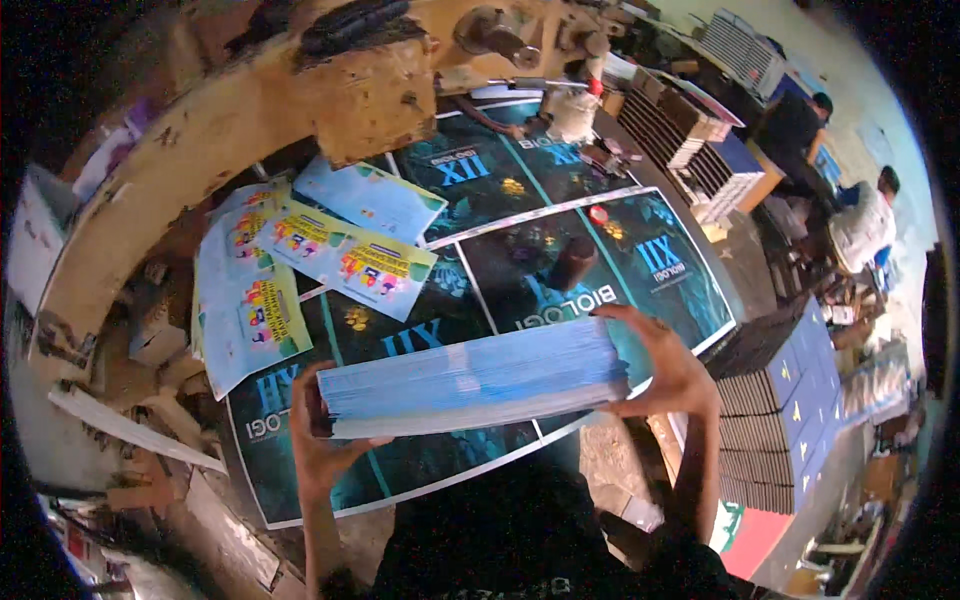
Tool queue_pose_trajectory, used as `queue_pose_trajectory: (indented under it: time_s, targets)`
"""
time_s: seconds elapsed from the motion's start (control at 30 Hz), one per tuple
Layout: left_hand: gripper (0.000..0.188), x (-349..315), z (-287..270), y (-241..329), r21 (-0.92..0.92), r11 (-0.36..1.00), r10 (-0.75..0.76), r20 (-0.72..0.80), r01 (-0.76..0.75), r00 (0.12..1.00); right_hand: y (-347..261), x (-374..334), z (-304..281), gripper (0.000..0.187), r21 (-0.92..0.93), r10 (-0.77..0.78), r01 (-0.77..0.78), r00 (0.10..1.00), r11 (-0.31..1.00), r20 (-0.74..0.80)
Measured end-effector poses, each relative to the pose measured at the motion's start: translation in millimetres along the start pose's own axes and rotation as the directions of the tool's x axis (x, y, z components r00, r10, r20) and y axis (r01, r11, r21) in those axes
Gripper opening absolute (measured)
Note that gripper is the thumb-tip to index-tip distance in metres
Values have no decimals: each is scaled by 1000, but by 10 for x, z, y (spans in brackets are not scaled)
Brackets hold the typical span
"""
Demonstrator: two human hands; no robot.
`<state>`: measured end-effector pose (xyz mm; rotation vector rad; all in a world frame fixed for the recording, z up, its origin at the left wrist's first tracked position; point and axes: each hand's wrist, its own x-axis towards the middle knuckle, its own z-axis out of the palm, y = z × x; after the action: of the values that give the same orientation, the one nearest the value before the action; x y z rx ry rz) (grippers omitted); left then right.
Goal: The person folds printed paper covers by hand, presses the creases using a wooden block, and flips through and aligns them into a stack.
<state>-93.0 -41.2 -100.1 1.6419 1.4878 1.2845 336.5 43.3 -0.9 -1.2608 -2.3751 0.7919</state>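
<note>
Between my two hands is a thick stack of paper sheets [470, 375], its light blue and white edges turned up toward me. My left hand [322, 420] grips its left end, thumb along the lower side. Around the right end my right hand [665, 365] is closed, fingers on the far side and thumb on the near side. Below the stack lie large dark teal printed cover sheets [470, 475] spread over the work surface. Several loose blue and yellow printed sheets [350, 255] with cartoon figures overlap one another to the left of the stack's far side.
A yellowish machine frame [375, 100] curves along the far side. A dark cylindrical object [574, 262] stands on the cover sheets. Tall piles of blue-covered books [800, 390] stand at the right, with more bound stacks [690, 140] beyond. Two people [862, 225] sit at the far right.
</note>
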Motion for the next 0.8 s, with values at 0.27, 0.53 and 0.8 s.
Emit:
queue_pose_trajectory:
  time_s: [0.27, 0.53, 0.8]
  targets:
    - [120, -443, 314, -779, -199, 979, -39, 26, 44, 999, 417, -40, 1098, 140, 664, 50, 277, 902, 695, -428]
    - [123, -45, 379, -872, 121, 993, 15, -102, -3, 995, 417, 31, 991, 94, 429, 135, 98, 867, 898, -480]
    - [106, -156, 314, -553, -120, 987, 97, -96, -108, 991, 111, -132, 932, 103, 322, 176, -44, 903, 946, -393]
